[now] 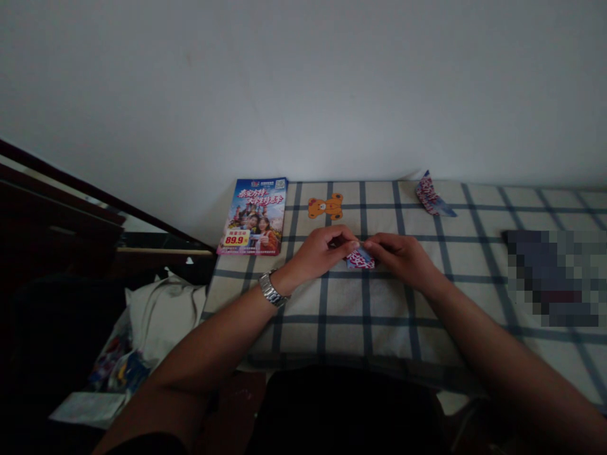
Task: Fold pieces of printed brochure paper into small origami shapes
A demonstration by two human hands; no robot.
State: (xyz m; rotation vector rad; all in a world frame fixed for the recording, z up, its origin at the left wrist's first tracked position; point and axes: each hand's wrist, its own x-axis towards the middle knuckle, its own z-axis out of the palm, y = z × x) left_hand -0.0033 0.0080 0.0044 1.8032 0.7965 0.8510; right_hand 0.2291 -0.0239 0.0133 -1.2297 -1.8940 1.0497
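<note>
A small folded piece of printed paper [361, 258], blue, white and red, is held up just over the checked cloth. My left hand [327, 248], with a metal watch on its wrist, pinches the paper's upper left edge. On the other side my right hand [396, 254] pinches the upper right edge, so the fingertips of both hands nearly meet. The fingers partly cover the paper, and its exact folded shape is hard to make out. Another folded paper piece [431, 197] with a similar print stands farther back, to the right, near the wall.
A stack of printed flyers [256, 218] lies at the back left of the checked cloth [303, 328]. A bear figure [325, 206] shows beside it. At the right lies a blurred-out dark item [545, 272]. A white bag [164, 309] sits low at the left.
</note>
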